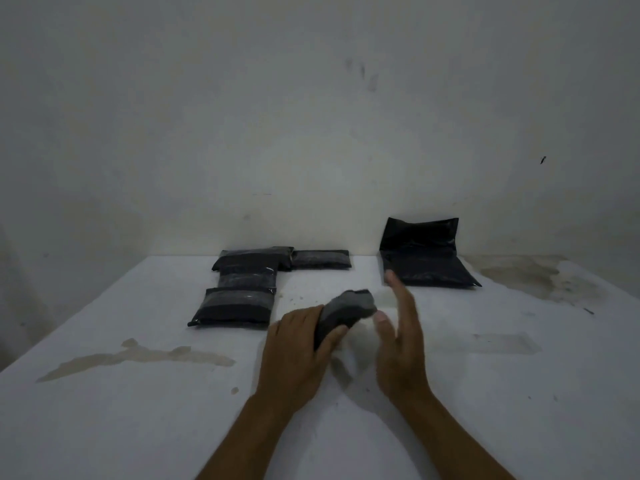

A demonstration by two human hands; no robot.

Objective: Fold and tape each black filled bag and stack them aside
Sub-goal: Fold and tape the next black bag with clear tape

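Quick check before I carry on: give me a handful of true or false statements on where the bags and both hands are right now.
1. The left hand has its grip around a folded black bag. True.
2. The right hand also grips that bag. False: its fingers are straight and apart from it, holding nothing.
3. The folded bags lie at the far left of the table. True.
4. The unfolded bag lies flat in the middle of the table. False: it sits far right, its upper part leaning up against the wall.
5. The table surface is spotless. False: stains show on it.
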